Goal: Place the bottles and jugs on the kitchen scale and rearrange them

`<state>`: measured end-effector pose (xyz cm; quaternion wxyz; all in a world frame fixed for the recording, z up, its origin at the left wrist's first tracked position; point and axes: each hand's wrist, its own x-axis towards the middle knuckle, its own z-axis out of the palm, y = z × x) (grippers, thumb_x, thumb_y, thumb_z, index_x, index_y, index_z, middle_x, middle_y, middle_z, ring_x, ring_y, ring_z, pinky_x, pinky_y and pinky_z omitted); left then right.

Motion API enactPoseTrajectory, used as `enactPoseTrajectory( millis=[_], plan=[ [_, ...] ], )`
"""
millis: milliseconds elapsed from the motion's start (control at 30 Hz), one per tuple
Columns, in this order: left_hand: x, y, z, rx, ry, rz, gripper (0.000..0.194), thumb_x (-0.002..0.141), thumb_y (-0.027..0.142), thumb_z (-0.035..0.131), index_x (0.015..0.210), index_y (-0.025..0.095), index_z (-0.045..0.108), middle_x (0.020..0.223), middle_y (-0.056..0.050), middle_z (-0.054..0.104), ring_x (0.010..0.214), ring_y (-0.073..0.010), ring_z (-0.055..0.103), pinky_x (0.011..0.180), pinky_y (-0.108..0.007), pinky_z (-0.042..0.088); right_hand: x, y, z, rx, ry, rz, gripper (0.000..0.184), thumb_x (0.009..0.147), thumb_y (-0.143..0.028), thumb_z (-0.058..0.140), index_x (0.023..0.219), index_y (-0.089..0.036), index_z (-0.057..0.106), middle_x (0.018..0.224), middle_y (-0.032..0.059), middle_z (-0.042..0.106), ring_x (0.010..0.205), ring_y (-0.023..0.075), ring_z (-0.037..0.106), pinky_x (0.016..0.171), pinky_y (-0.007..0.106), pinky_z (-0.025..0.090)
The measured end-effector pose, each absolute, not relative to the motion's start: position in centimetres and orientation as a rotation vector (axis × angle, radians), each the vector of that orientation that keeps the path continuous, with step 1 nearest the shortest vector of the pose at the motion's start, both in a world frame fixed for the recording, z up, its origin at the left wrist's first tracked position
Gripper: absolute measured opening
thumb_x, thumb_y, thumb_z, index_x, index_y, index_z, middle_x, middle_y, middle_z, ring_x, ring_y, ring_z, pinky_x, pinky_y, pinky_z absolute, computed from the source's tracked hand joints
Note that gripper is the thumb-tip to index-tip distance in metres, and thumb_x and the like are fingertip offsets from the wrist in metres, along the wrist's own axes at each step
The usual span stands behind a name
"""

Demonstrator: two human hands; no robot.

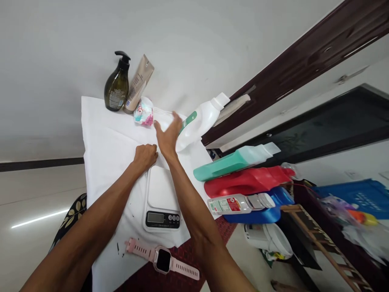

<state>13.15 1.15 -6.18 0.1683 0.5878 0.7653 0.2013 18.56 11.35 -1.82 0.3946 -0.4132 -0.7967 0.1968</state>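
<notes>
My left hand (146, 157) is closed in a fist on the white cloth, just above the kitchen scale (163, 190). Whatever its fingers may hold is hidden. To its right, my right hand (169, 136) is spread, thumb and fingers apart, and nothing shows between them. Left of its thumb sits a small white packet with pink and blue print (144, 111). A white bottle with a green label (200, 121) leans beside this hand's fingers; I cannot tell whether they touch. The scale's display looks blank.
A dark pump bottle (116, 87) and a beige tube (139, 85) stand by the wall. At right are a green bottle (232, 163), a red bottle (246, 181), a clear labelled bottle (234, 204) and a blue container (258, 215). A pink smartwatch (163, 260) lies at the near edge.
</notes>
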Motion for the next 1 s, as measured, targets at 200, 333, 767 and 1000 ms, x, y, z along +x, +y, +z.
enactPoseTrajectory(
  millis=[200, 333, 767, 1000],
  plan=[
    [13.1, 1.2, -6.1, 1.669, 2.187, 0.527, 0.036, 0.106, 0.028, 0.041, 0.115, 0.017, 0.074, 0.117, -0.020, 0.079, 0.110, -0.0367, 0.074, 0.084, -0.043, 0.046, 26.7, 14.2, -0.5, -1.148, -1.504, 0.308, 0.076, 0.089, -0.043, 0.075, 0.153, -0.021, 0.040, 0.169, 0.0292, 0.038, 0.166, 0.0409, 0.033, 0.126, 0.073, 0.040],
    [13.1, 1.3, -6.0, 1.670, 2.202, 0.496, 0.035, 0.105, 0.028, 0.041, 0.113, 0.017, 0.074, 0.116, -0.019, 0.079, 0.108, -0.0353, 0.074, 0.082, -0.041, 0.044, 26.7, 17.6, -0.1, -1.213, -1.319, 0.593, 0.042, 0.081, -0.045, 0.084, 0.107, -0.024, 0.059, 0.105, 0.0076, 0.073, 0.109, 0.0302, 0.073, 0.101, 0.052, 0.063],
    [13.3, 1.4, -6.0, 1.677, 2.240, 0.478, 0.034, 0.106, 0.029, 0.041, 0.113, 0.018, 0.073, 0.111, -0.017, 0.079, 0.103, -0.0329, 0.074, 0.081, -0.040, 0.043, 31.5, 13.8, -0.2, -1.032, -1.185, 0.739, 0.055, 0.076, -0.079, 0.085, 0.072, -0.030, 0.059, 0.057, -0.0068, 0.044, 0.048, 0.0173, 0.049, 0.041, 0.036, 0.050],
    [13.5, 1.4, -5.9, 1.675, 2.249, 0.486, 0.035, 0.105, 0.030, 0.043, 0.115, 0.017, 0.074, 0.110, -0.018, 0.079, 0.104, -0.0344, 0.073, 0.084, -0.042, 0.044, 34.8, 7.3, 3.1, -0.862, -1.291, 0.600, 0.046, 0.081, -0.064, 0.086, 0.074, -0.025, 0.063, 0.063, -0.0032, 0.052, 0.048, 0.0142, 0.044, 0.040, 0.035, 0.040]
  ],
)
